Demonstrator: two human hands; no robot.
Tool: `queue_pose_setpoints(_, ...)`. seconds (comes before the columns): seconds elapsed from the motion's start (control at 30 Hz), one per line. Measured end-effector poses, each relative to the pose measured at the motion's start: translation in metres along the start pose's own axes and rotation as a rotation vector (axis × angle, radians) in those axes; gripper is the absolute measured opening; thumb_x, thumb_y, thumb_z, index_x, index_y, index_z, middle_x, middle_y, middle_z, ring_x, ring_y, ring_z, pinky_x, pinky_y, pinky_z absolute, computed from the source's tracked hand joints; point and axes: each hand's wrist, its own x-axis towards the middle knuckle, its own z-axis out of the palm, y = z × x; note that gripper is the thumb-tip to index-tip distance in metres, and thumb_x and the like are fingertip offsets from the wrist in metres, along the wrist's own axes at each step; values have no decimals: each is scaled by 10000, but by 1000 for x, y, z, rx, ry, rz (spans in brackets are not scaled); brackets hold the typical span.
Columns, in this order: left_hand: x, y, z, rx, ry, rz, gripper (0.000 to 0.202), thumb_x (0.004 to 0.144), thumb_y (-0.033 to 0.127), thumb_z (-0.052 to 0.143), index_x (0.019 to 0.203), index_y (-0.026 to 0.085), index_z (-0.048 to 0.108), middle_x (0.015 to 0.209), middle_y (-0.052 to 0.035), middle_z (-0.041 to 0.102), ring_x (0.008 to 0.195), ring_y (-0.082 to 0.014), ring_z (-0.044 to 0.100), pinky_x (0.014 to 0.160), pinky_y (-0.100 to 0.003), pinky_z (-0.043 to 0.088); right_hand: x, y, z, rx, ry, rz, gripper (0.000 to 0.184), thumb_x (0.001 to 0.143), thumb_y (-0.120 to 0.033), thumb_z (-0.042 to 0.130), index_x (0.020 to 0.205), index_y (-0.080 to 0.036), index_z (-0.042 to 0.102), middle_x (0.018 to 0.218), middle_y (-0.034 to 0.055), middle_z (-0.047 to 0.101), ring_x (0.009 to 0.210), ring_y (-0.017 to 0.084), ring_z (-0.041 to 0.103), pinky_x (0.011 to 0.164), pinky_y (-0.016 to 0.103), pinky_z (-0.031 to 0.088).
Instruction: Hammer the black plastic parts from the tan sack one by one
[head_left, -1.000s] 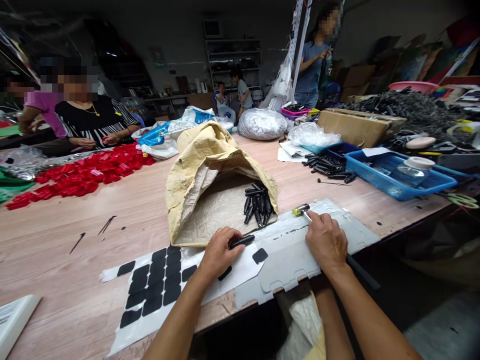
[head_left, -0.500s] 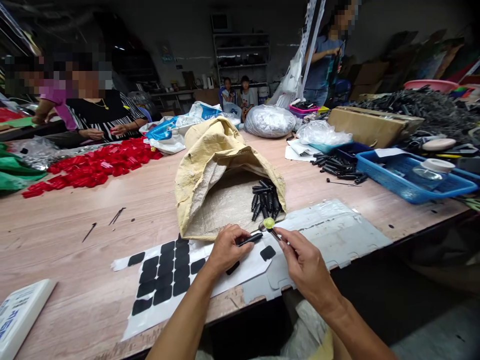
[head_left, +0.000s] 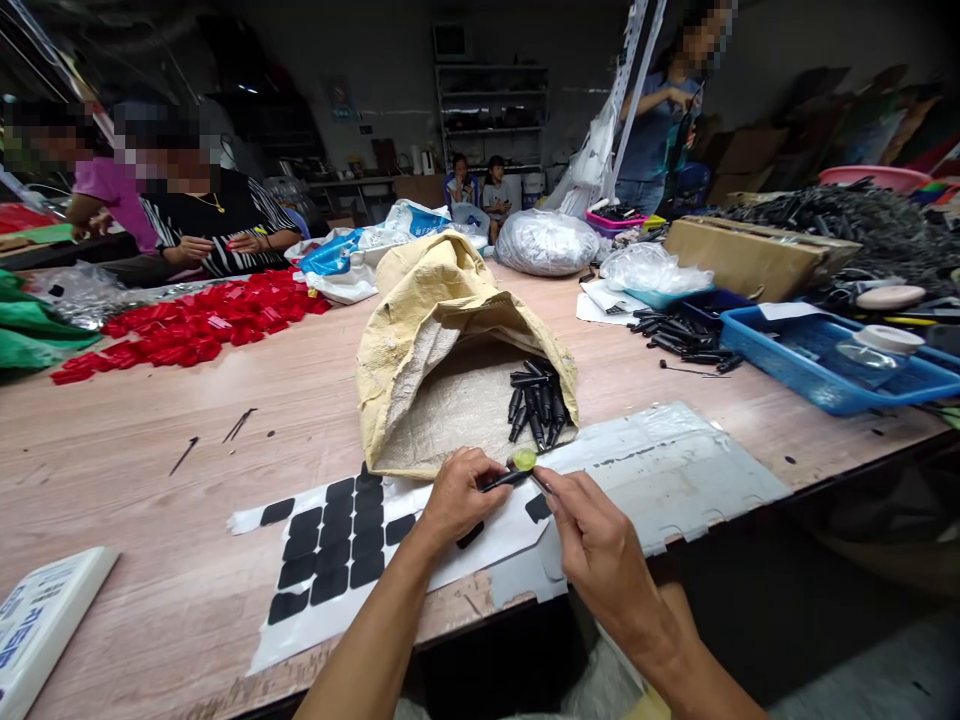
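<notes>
My left hand (head_left: 457,495) is closed around a slim black plastic stick (head_left: 504,479), which points right over a white backing sheet (head_left: 480,545). My right hand (head_left: 596,545) is closed on a thin metal tool with a small yellow-green head (head_left: 523,460); that head touches the tip of the black stick. Black rectangular pads (head_left: 337,545) sit in rows on the sheet left of my hands, and one single pad (head_left: 537,507) lies between them. Just beyond, an open tan woven sack (head_left: 442,330) holds a heap of black sticks (head_left: 534,402).
A grey plastic sheet (head_left: 667,470) lies on the wooden table (head_left: 225,470) at the right. Red pieces (head_left: 187,330) are heaped before two seated people at the far left. A blue tray (head_left: 817,365), more black sticks (head_left: 679,335) and a cardboard box (head_left: 750,255) are right.
My right hand lifted the tool off the grey sheet and brought it left, until its yellow-green head met the tip of the stick in my left hand.
</notes>
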Motion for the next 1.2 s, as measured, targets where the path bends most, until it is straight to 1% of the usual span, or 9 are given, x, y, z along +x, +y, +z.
queue_pose_setpoints(0.13,-1,1,0,8,-2,19,91,787,190,742,865,216,779,798,-14,687,848,-206,595,807,-330,407,-1,0,7,-37,-56,21,421,993,-118,409,1341,-229,619,990,59,676,914,175,654,834,290,531)
queue_pose_setpoints(0.27,-1,4,-1,11,8,1,132,745,169,748,867,217,770,805,-8,691,840,-202,595,807,-330,412,6,17,-11,-58,44,53,369,1007,-189,448,1325,-225,632,1067,64,694,984,183,658,873,296,514)
queue_pose_setpoints(0.37,-2,5,-1,26,12,-14,137,729,164,737,854,218,755,795,0,676,816,-196,584,797,-329,412,18,43,-37,-213,162,142,342,999,-232,491,1297,-232,658,1100,57,703,985,190,660,849,298,499)
queue_pose_setpoints(0.47,-2,6,-1,41,-1,-22,126,727,182,743,846,222,750,782,3,663,809,-198,573,794,-333,408,29,76,-58,-476,225,287,325,968,-234,536,1254,-243,690,1103,53,700,970,209,648,801,315,466)
queue_pose_setpoints(0.57,-2,6,-2,51,-5,-25,124,731,218,772,853,221,750,785,0,662,821,-205,571,791,-335,401,37,107,-65,-666,166,416,317,960,-230,533,1222,-231,712,1055,69,694,909,212,622,721,321,408)
queue_pose_setpoints(0.67,-1,6,-1,59,-8,-31,120,749,251,787,860,221,751,789,-4,660,828,-209,568,791,-336,396,39,124,-61,-781,119,450,326,955,-219,531,1224,-215,716,1014,85,675,876,209,588,692,320,358)
queue_pose_setpoints(0.97,0,10,-8,38,-79,-31,90,819,295,759,886,235,753,847,-18,669,887,-226,561,845,-359,392,37,126,-53,-881,134,390,331,935,-201,543,1235,-207,683,978,99,633,862,212,533,671,331,315)
queue_pose_setpoints(1.07,-6,27,-17,45,-185,-6,80,808,303,785,867,253,763,967,-33,675,1009,-256,547,936,-399,381,38,125,-54,-891,124,386,325,939,-202,532,1231,-202,674,969,101,624,849,212,531,663,334,313)
queue_pose_setpoints(1.2,-27,57,-20,-10,-361,82,150,748,276,851,878,298,780,1268,-29,615,1239,-292,474,1082,-440,343,37,124,-54,-897,127,377,326,949,-205,512,1234,-199,669,962,98,617,859,216,537,671,324,325)
